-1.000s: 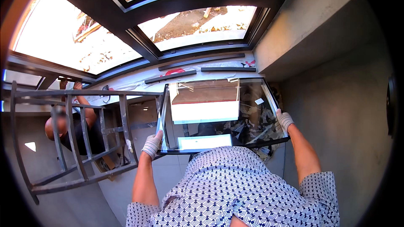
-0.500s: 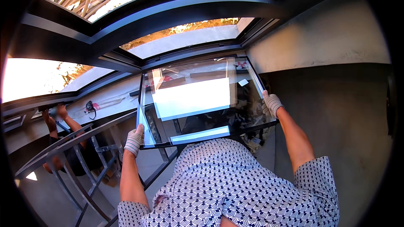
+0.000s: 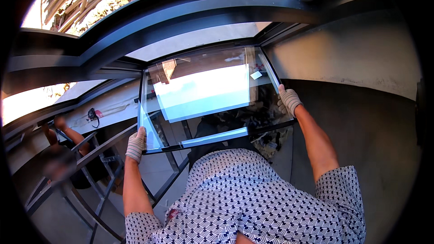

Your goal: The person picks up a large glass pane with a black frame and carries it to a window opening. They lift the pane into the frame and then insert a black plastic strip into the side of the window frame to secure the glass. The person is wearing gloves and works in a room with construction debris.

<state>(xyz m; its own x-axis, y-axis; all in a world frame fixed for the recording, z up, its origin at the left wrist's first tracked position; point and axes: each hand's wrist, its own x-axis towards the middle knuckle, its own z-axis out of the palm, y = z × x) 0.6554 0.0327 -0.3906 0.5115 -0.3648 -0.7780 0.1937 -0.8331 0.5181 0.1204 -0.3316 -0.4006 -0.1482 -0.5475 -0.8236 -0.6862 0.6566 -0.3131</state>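
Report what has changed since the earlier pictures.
The glass pane has moved up the picture toward the window frame, and now overlaps more of the sill. The view has shifted too. Nothing was let go: the left hand and right hand keep their grip on its side edges.

Fisheye view from head height, downward over the nearby hands [image 3: 135, 146]
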